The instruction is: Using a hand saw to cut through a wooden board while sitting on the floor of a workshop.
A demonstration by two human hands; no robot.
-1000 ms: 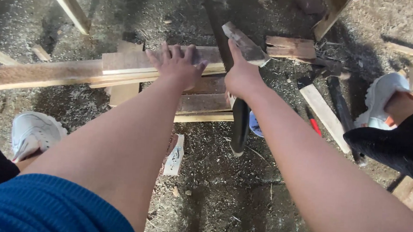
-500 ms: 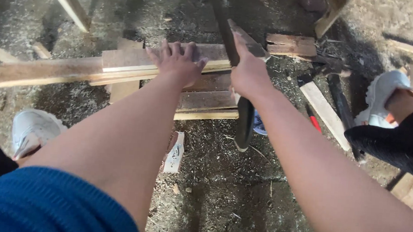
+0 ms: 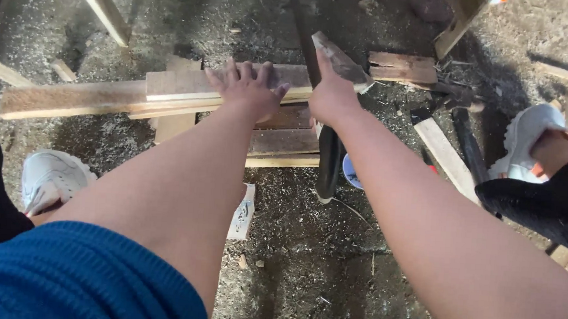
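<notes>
Two bare hands reach out over a heap of wood on a dusty, sawdust-strewn floor [image 3: 304, 270]. The left hand [image 3: 249, 90] lies palm down with its fingers spread flat on a short plank [image 3: 191, 83], which rests across a long plank [image 3: 67, 97] running off to the left. Under these lie a few more boards [image 3: 283, 143], stacked flat, one pale strip at the near edge.

The right hand [image 3: 331, 97] is closed round the dark handle [image 3: 328, 165] of a tool, thumb pointing up along it. The handle runs from the hand down toward the camera, and its near end hangs over the floor just beside a small blue cap [image 3: 350, 171]. Above the fist, a grey wedge-shaped piece [image 3: 341, 62] sticks out to the right; whether it is the tool's head or a loose scrap I cannot tell. The tool stands just right of the short plank, close to the left hand's fingertips.

Further right lie a brown block [image 3: 402, 67], a pale slat [image 3: 446, 156] and a dark bar [image 3: 469, 146]. One white shoe [image 3: 53, 176] shows at the left, another white shoe [image 3: 528, 143] at the right, next to a black trouser leg [image 3: 541, 199]. A blue sleeve [image 3: 77, 278] covers the left upper arm
</notes>
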